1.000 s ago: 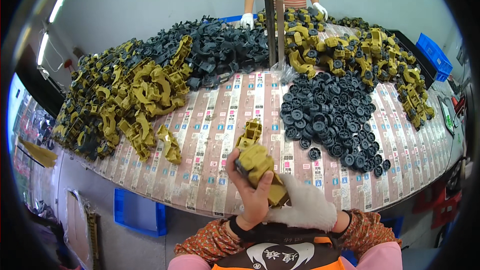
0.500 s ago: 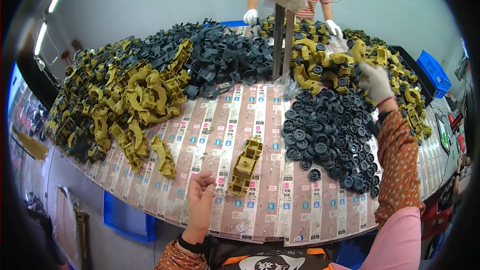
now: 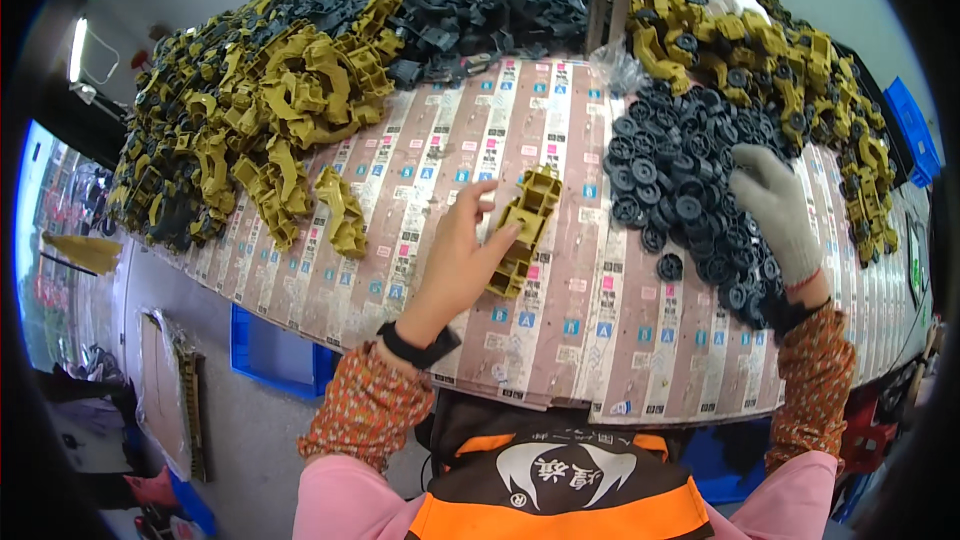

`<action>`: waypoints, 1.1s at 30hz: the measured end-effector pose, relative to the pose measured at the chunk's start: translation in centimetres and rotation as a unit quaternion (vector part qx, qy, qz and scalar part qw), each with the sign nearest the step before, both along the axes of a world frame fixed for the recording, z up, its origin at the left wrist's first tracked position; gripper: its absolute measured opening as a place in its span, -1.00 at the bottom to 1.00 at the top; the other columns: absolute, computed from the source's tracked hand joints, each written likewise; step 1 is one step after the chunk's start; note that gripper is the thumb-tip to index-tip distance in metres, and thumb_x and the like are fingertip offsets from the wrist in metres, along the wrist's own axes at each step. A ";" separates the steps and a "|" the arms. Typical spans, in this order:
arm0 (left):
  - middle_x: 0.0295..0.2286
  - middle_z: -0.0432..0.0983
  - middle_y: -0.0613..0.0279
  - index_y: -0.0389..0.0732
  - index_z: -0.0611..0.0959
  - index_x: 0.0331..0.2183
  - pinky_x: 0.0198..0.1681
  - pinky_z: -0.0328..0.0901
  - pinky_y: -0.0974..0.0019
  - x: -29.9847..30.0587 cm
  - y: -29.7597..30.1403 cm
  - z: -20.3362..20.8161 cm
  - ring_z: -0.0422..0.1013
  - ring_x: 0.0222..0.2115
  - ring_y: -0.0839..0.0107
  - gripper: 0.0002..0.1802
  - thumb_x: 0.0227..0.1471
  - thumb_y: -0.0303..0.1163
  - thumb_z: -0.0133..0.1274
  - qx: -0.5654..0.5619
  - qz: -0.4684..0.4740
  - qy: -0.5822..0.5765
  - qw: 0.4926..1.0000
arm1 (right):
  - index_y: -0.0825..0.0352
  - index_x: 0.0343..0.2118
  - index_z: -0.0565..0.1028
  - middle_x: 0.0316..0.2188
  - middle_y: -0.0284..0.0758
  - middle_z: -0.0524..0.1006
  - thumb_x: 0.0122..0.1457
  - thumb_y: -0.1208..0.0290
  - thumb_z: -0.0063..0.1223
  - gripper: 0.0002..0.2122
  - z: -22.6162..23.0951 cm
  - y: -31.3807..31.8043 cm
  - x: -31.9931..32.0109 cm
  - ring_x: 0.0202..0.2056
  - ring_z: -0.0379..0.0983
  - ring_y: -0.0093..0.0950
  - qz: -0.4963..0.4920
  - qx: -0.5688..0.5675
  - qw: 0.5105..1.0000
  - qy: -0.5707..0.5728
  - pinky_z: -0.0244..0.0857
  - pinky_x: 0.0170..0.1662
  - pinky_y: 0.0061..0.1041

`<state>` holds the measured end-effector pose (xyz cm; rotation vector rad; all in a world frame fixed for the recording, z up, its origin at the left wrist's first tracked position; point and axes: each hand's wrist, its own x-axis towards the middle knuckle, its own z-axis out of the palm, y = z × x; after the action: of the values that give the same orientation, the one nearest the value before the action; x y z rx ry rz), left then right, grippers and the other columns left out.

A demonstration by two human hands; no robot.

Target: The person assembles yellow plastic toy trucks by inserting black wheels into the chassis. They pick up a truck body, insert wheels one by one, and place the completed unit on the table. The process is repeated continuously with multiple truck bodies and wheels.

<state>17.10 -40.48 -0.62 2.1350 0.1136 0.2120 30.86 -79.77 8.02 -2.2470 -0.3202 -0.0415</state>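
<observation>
A yellow plastic toy-vehicle chassis lies slantwise on the table in front of me. My bare left hand is at its left side, thumb and fingers apart, the thumb overlapping the chassis. Whether the thumb touches it I cannot tell. To the right spreads a heap of dark toy wheels. My right hand, in a pale grey glove, is over the heap's right side with thumb and fingers parted, and nothing shows between them. One wheel sits at the heap's near edge.
Yellow chassis parts pile up at the left, with a single one lying apart. Dark plastic parts cover the back. Assembled yellow pieces stand heaped behind the wheels, near a post and a co-worker's gloved hand.
My right hand has come back from the yellow pieces at the far right to the wheels. My left hand has moved toward the chassis. The view has tilted down.
</observation>
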 end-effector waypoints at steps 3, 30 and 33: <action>0.06 0.50 -0.22 -0.19 0.26 0.34 0.14 0.37 0.05 2.5 -1.9 1.3 0.48 0.06 -0.01 -0.10 0.13 -0.16 0.34 0.065 -0.004 0.038 0.997 | 0.42 0.03 0.56 -0.25 -0.27 0.60 0.23 0.50 0.17 -0.69 -1.5 -0.2 -5.5 -0.21 0.53 -0.52 0.020 -0.009 0.999 -0.045 0.42 -0.10 -0.47; 0.00 0.59 0.08 -0.29 0.45 0.23 -0.06 0.58 0.27 -8.5 -5.6 1.4 0.62 -0.10 0.23 -0.38 0.32 -0.11 0.16 -0.626 -0.103 0.170 0.754 | 0.34 -0.10 0.40 -0.15 -0.03 0.52 0.18 0.42 0.18 -0.72 -6.9 4.6 -11.5 -0.09 0.55 0.00 0.044 -0.232 0.970 -0.054 0.48 -0.05 -0.08; 0.01 0.58 0.06 -0.28 0.42 0.25 -0.12 0.59 0.31 -9.5 -6.5 1.5 0.62 -0.10 0.21 -0.36 0.33 -0.10 0.15 -0.597 -0.074 0.171 0.780 | 0.35 -0.13 0.43 -0.17 -0.04 0.52 0.18 0.45 0.15 -0.77 -7.3 4.1 -12.5 -0.10 0.54 0.00 0.051 -0.186 0.979 -0.070 0.43 -0.05 -0.07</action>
<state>7.58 -46.96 0.91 0.8630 0.2177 -0.3004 18.33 -75.68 0.74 -2.5999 -0.5567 -0.0932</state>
